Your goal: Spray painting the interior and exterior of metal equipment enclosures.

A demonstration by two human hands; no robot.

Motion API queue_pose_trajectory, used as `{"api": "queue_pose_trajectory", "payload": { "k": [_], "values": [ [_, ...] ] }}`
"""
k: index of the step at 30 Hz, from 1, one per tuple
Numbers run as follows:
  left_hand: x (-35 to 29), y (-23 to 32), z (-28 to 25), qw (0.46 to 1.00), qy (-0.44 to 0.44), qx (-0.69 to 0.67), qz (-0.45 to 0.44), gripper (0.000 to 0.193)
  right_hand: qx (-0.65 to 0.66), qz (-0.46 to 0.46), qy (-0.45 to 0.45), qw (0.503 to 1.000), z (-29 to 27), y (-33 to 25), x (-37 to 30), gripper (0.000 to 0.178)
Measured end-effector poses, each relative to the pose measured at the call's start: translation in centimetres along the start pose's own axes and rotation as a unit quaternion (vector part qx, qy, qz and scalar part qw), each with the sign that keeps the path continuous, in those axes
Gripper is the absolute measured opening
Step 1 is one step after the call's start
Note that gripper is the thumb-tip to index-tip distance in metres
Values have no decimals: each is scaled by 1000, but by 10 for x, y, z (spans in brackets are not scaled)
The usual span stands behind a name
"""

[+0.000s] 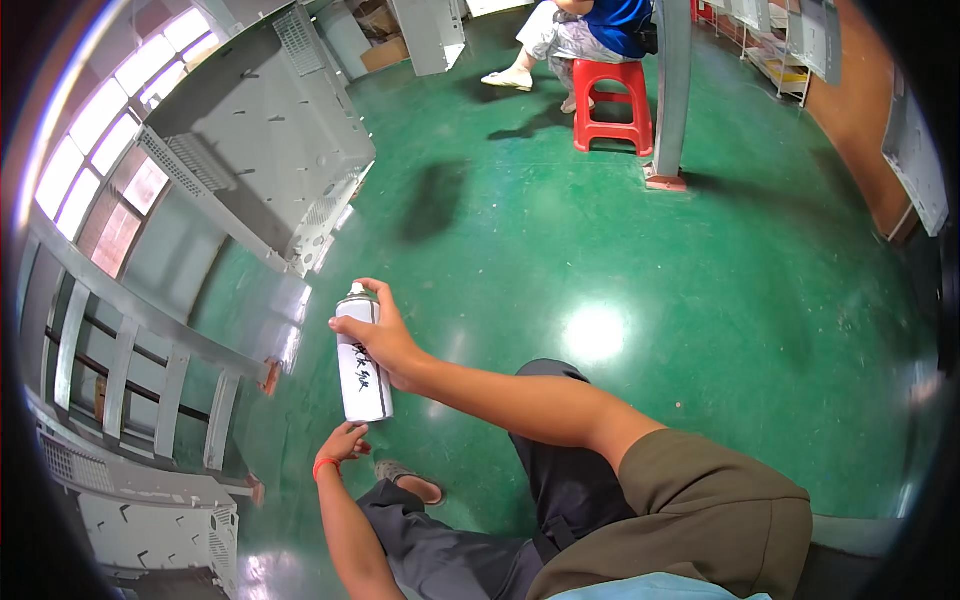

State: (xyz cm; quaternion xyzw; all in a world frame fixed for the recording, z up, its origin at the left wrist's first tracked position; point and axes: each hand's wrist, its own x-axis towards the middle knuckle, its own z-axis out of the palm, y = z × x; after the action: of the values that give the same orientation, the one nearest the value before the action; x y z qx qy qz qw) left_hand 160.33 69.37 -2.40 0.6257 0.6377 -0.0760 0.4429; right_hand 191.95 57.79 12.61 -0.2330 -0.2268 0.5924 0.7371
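Wrapping around the white can, the right hand is clamping it above the floor. The left hand is hovering near its base, fingers loosely apart. Farther, a person is sitting on a stool.

Can partly behind right hand; seated person cropped.

Another person sits on a red stool beside a grey post.
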Motion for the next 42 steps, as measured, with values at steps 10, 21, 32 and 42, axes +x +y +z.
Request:
{"api": "queue_pose_trajectory", "payload": {
  "k": [10,21,32,42],
  "values": [
    [-7,6,8,1000,1,-4,3,49,-14,-1,5,1000,-5,-1,-3,78],
    [-13,13,9,1000,-3,12,6,57,-17,2,-3,1000,-5,-6,-5,79],
    [-18,18,11,1000,3,7,-1,53,-4,14,-9,1000,-6,-6,-4,77],
    [-17,13,12,1000,9,5,0,48,-6,5,-10,1000,-7,-1,1,77]
  ]
}}
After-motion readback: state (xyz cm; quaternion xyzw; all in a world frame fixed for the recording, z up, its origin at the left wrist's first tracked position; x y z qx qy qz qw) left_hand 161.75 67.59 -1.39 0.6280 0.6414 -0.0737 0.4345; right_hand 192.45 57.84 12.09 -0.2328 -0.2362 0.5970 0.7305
